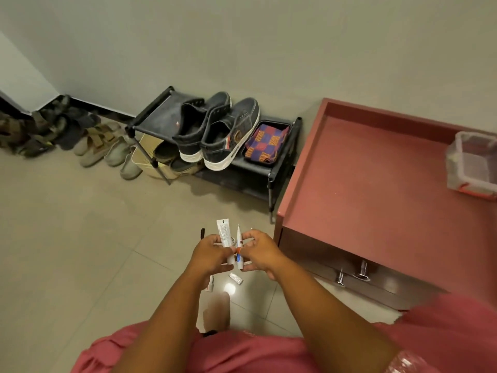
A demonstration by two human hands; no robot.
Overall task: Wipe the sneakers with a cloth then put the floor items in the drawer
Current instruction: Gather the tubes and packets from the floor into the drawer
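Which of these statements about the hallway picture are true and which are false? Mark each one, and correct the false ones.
1. The sneakers stand on top of the rack. True.
2. The checked cloth lies on the floor. False: it lies in a black tray on the rack, beside the sneakers.
3. Both hands hold tubes. True: the left hand grips a white tube, and the right hand pinches a thinner one.
4. The floor is cleared of small items. False: a small tube lies below the hands.
5. The clear box sits on the red cabinet. True.
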